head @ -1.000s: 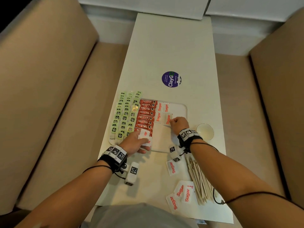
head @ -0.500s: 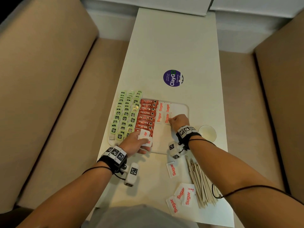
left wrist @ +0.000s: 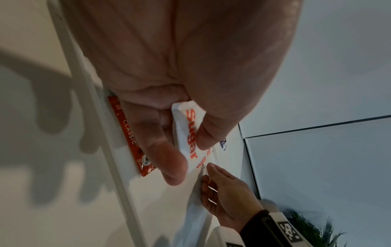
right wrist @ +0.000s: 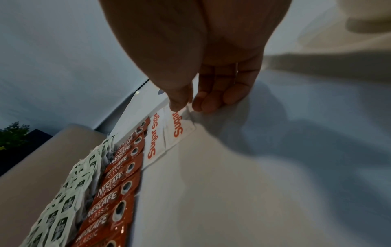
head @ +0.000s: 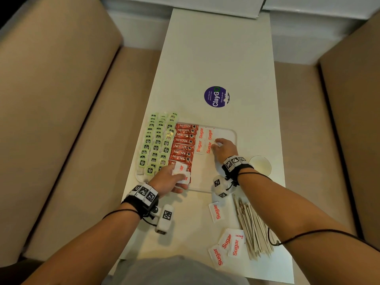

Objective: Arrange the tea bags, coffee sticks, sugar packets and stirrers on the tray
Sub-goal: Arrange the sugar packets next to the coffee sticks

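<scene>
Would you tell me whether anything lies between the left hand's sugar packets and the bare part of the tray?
Nothing visible does. The left hand pinches sugar packets right beside the bare tray floor; the right hand pinches a laid packet farther back, off that path.

Tan cushioned benches (head: pixel 61 120) flank a long, narrow white table (head: pixel 218 58).
</scene>
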The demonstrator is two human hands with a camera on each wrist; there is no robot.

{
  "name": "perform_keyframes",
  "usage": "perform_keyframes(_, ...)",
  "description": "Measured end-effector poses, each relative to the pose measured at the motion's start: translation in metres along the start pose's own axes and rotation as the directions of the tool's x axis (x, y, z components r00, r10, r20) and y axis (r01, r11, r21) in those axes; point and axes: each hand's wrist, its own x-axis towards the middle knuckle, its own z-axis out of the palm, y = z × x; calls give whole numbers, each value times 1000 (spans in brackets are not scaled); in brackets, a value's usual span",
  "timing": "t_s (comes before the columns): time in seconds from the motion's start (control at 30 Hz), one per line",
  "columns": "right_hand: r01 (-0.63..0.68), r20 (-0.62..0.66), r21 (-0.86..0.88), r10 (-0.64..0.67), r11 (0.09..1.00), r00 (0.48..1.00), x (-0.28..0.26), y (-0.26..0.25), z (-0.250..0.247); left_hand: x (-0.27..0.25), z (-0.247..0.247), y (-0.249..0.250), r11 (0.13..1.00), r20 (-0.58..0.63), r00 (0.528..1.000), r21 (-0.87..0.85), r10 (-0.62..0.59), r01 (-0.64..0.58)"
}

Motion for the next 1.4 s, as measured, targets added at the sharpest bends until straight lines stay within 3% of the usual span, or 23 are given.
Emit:
perform_keyframes(0.17,37,22,-47,-36,998,999,1,-2,0,1,-1,1,1000,1,1000,-5,-6,6)
perform_keyframes(0.47,-45,-21,-112,43,993,999,0,3,1,3,-2,-3,1000,10,1000,-7,9,-9)
perform_keyframes(0.63,-30,-20,-96,28,995,999,-7,3,4,6,-6,-6,998,49,997,30,57,-59)
perform_keyframes(0.83,168,135,-45,-161,985,978,-48,-6,9,8,-6,-2,991,63,992,66,109,-113)
perform_keyframes(1.03,301,366,86,-311,950,877,-100,-10,13,9,-4,-4,971,71,987,181,147,-158)
perform_keyframes(1.4,292,347,22,-281,956,895,-101,1,13,7,-4,-2,985,-47,988,97,150,-145)
